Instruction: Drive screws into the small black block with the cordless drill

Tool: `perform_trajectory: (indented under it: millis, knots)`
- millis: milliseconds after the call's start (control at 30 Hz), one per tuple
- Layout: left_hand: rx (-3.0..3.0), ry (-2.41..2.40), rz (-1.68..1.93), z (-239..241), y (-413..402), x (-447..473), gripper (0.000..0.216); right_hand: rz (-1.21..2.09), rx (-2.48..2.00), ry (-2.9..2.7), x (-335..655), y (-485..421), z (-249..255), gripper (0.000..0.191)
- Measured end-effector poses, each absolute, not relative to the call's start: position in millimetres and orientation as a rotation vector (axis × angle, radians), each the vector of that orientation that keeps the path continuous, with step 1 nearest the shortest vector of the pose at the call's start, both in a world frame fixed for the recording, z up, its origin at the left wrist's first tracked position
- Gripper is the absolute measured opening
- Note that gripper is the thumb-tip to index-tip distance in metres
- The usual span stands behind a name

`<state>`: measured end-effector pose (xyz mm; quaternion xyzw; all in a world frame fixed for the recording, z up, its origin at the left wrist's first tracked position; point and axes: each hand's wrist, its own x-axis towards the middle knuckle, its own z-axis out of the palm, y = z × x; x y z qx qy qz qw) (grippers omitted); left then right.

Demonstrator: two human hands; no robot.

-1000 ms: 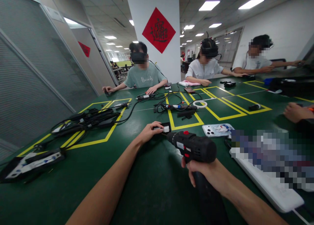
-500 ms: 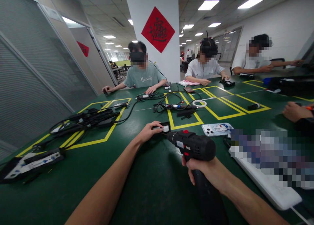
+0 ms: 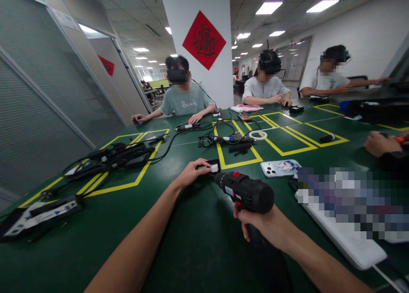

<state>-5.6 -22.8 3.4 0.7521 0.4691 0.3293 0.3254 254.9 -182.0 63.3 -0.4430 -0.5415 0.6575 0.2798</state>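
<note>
My right hand [image 3: 255,220] is wrapped round the grip of a black cordless drill [image 3: 247,192] with red buttons. The drill's nose points left and away, close to a small black case [image 3: 216,162] with a white piece [image 3: 213,168] in it. With its fingers closed on the near left side of this case, my left hand [image 3: 195,172] holds it on the green table [image 3: 182,242]. The drill's tip is dark, and I cannot tell whether it touches the case.
Tangled black cables [image 3: 115,156] lie at the left, beside a black-and-white device [image 3: 44,216]. A patterned phone [image 3: 279,168] and a white slab [image 3: 345,233] lie at the right. Beyond the case are more cables [image 3: 223,139] and a white ring [image 3: 257,135]. Several people sit around the table.
The drill and my right hand have shifted slightly left and down. My left hand stays at the black case. Across the table, one person's hands have come closer together.
</note>
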Motion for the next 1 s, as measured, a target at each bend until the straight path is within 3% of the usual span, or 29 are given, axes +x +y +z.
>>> perform_trajectory:
  millis: [1000]
  knots:
    - [1.961, 1.276, 0.810, 6.1, -20.9, -5.2, 0.038, 1.749, -1.055, -1.472, 253.8, -180.5, 67.9, 0.008]
